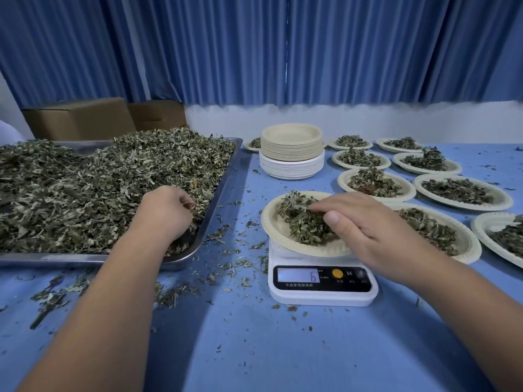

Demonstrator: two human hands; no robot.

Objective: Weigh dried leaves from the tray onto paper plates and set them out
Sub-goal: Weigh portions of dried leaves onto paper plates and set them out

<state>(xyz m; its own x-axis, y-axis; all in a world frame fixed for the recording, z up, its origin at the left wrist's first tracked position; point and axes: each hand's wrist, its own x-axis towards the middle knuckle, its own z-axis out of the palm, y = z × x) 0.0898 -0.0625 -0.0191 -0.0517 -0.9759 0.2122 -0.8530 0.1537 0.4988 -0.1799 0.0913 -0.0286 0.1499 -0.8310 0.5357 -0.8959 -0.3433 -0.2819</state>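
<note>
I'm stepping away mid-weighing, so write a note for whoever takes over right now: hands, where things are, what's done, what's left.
Left grip: grips leaves in the tray.
Right grip: open, fingertips on the pile on the plate atop the scale; display seems to read 6.
Done: several filled plates set out at the right.
Left to do: finish this plate, set it out, take the next from the stack; the tray is heaped.

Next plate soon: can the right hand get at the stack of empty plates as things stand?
Probably yes: the stack stands uncovered just behind the scale, and the right hand, resting on the leaves, looks free.
</note>
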